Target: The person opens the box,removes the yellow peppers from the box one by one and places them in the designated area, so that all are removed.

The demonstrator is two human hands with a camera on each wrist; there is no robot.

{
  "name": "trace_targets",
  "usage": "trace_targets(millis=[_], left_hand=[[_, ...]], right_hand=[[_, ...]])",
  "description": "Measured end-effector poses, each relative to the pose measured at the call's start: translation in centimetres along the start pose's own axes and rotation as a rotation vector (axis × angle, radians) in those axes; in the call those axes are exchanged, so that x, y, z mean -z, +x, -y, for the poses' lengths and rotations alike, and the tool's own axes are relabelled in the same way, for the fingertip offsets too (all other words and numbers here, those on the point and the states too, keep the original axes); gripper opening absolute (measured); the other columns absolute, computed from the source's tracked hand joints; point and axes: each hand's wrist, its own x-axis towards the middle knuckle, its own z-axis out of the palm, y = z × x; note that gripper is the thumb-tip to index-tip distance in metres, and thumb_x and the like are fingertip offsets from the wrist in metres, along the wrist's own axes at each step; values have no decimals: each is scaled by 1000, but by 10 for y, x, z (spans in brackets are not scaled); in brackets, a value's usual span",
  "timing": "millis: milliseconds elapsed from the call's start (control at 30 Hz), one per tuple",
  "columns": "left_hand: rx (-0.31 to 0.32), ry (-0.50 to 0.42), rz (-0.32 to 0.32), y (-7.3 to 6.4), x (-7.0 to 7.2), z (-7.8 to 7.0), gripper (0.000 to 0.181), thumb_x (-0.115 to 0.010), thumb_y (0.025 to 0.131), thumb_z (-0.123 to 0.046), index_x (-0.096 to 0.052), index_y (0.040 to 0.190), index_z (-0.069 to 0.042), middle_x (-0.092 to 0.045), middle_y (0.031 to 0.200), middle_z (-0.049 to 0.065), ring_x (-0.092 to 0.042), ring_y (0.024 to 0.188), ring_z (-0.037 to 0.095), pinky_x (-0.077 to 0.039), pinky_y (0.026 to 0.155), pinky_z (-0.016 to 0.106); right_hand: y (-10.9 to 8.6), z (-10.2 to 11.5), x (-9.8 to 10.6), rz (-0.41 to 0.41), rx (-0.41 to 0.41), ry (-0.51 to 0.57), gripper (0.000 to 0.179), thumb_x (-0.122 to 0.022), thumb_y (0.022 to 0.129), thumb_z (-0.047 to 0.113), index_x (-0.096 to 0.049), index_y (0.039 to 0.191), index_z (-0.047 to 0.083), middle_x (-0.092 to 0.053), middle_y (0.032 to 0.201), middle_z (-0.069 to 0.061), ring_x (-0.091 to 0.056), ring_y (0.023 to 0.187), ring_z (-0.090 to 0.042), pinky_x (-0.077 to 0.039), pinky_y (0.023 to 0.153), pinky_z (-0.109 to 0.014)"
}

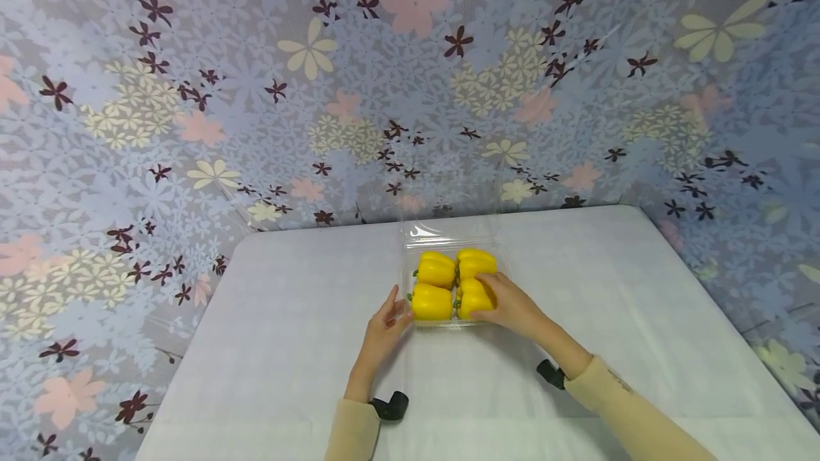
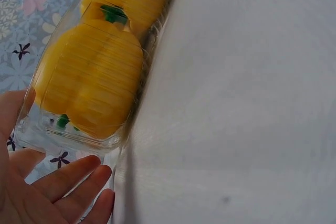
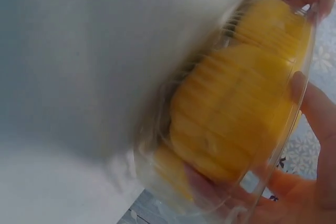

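Several yellow bell peppers point(image 1: 432, 302) with green stems lie in a clear plastic clamshell container point(image 1: 442, 324), two in the back and two in front. My right hand point(image 1: 512, 308) grips the front right pepper point(image 1: 472, 299), thumb on its near side and fingers over its far side. In the right wrist view that pepper point(image 3: 226, 114) shows blurred through the ribbed wall. My left hand point(image 1: 384, 331) is at the container's front left corner. The left wrist view shows its thumb at the rim and its other fingers point(image 2: 79, 182) extended loosely beside the end wall.
The container's transparent lid point(image 1: 448, 205) stands raised at the back, against the floral backdrop point(image 1: 410, 91). A white cloth point(image 1: 288, 347) covers the table. Black wrist cameras point(image 1: 392, 406) sit on both wrists, below the beige sleeves' cuffs.
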Motion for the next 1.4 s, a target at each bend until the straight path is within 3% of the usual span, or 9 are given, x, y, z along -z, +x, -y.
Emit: trace_targets(millis=[133, 333, 633, 967, 1267, 1400], left_hand=[[-1, -25, 1, -1, 0, 0, 65, -58, 94, -12, -27, 149, -2, -52, 135, 26, -49, 127, 42, -39, 105, 58], [-3, 11, 9, -1, 2, 1, 66, -60, 94, -23, -28, 150, -9, -55, 137, 19, -52, 127, 33, -43, 105, 51], [-14, 2, 35, 1, 6, 1, 72, -67, 89, -21, -30, 150, -10, -51, 141, 19, -48, 131, 34, -41, 107, 54], [-9, 45, 34, 0, 6, 3, 75, -66, 89, -32, -29, 151, -13, -50, 142, 19, -47, 132, 35, -40, 107, 55], [4, 33, 37, -2, 6, -3, 72, -65, 90, -24, -28, 150, -10, -48, 143, 21, -45, 133, 36, -40, 107, 56], [-3, 35, 27, -1, 6, 3, 73, -66, 89, -30, -29, 150, -13, -49, 142, 19, -46, 132, 35, -40, 107, 55]], right_hand=[[2, 2, -4, -19, -1, 31, 76, -78, 77, 30, -45, 135, -6, -52, 132, -27, -50, 121, -42, -42, 103, -57], [2, 0, -10, -81, -32, 66, 75, -81, 75, 31, -48, 133, -5, -54, 129, -25, -52, 118, -40, -44, 102, -55], [1, -4, -15, -130, -16, 71, 74, -83, 71, 32, -52, 129, -4, -58, 126, -23, -55, 116, -40, -45, 99, -56], [4, -7, -16, -171, -2, 75, 76, -85, 68, 36, -55, 127, -2, -60, 126, -22, -56, 116, -39, -45, 99, -55], [2, 0, 0, -222, 16, 109, 74, -86, 67, 35, -57, 124, -1, -62, 121, -21, -58, 111, -37, -48, 96, -53], [2, 6, 15, -256, 3, 138, 73, -86, 67, 32, -56, 126, 0, -61, 122, -21, -58, 110, -36, -50, 95, -52]])
